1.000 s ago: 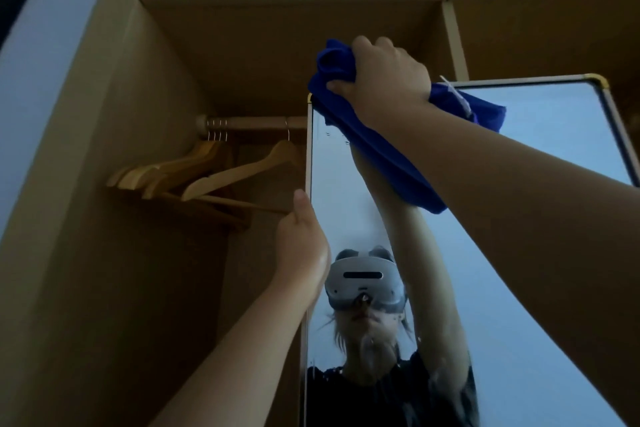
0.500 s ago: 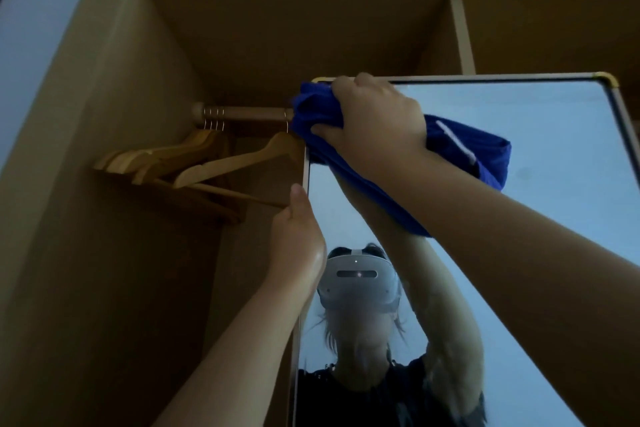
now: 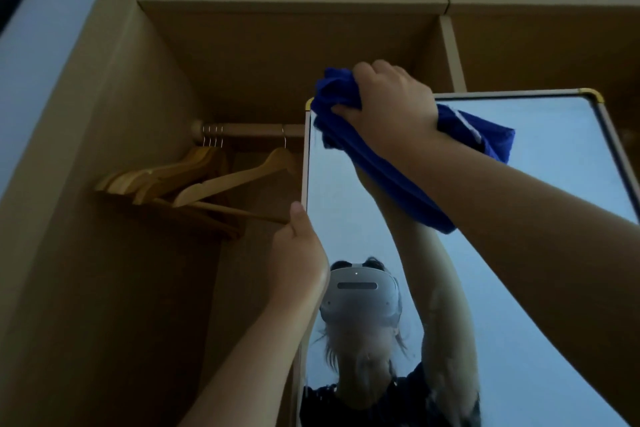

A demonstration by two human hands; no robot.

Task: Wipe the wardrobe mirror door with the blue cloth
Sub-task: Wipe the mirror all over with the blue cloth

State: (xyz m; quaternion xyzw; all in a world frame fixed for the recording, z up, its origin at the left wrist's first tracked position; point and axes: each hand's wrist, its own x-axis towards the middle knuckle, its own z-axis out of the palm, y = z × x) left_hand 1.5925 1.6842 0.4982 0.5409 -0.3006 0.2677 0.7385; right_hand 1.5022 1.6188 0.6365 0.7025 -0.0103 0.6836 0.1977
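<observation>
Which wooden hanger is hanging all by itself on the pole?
The wooden hanger nearest the mirror door. Its hook sits alone on the rail, while the other hangers are bunched together at the rail's far end.

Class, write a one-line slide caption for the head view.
Right hand wipes mirror door with cloth; left hand holds its edge.

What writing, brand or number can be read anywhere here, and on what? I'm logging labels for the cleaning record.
None can be read.
The blue cloth has a pale tag or strip near its right end, too blurred to read.
The mirror door, the reflected headset and the wooden hangers show no text.
</observation>
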